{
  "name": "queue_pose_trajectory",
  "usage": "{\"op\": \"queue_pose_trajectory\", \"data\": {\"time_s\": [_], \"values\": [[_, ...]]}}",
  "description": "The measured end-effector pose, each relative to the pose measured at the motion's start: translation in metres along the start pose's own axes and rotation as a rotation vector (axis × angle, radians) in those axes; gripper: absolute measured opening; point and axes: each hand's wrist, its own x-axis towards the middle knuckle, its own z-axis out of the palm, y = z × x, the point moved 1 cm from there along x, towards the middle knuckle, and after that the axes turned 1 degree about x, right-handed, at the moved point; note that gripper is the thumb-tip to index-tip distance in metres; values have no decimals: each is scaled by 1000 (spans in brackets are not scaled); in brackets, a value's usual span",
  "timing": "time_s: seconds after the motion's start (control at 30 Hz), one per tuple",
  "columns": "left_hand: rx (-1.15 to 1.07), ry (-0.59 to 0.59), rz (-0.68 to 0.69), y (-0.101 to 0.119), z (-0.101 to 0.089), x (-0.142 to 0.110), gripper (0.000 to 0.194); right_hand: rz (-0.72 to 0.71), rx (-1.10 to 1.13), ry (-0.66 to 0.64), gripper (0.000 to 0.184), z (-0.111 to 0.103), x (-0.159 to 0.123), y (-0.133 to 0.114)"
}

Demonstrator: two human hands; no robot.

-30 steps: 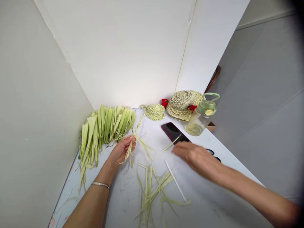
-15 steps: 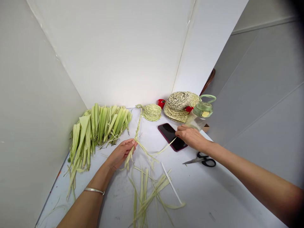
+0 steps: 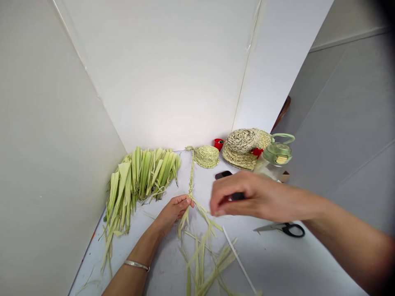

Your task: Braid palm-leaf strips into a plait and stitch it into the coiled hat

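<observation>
Left hand (image 3: 175, 209) pinching braid (image 3: 191, 179). Red cup (image 3: 218, 147): small contents, unclear.

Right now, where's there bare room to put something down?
The biggest bare patch on the table is near the front, between the stick, the scissors and the right arm. A thin gap lies between the left arm and the husks. It's crowded at the back right with the hat, bottle and cup, and front middle with loose strips.
</observation>
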Motion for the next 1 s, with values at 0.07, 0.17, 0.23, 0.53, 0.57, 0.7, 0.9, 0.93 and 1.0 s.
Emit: {"op": "queue_pose_trajectory", "data": {"time_s": [0.07,0.17,0.23,0.53,0.57,0.7,0.9,0.93,1.0], "values": [[4,-8,9,-2,0,2,46,-51,-221,-26,16,18,26,19],[6,-11,18,-3,-1,3,48,-38,-561,-71,17,42,56,57],[8,-12,15,-3,-2,3,47,-5,-649,-67,20,50,66,77],[0,-34,8,-4,-3,6,44,13,-831,-118,21,54,74,89],[-1,-35,9,-4,-3,7,44,10,-849,-132,21,55,75,87],[-2,-29,16,-8,-4,9,45,2,-912,-200,18,57,82,82],[-5,-28,37,-12,-6,9,48,-17,-966,-272,11,60,92,81],[-4,-30,40,-12,-7,10,49,-20,-974,-273,13,61,93,82],[0,-34,49,-14,-8,11,52,-24,-983,-272,15,63,95,85]]}}
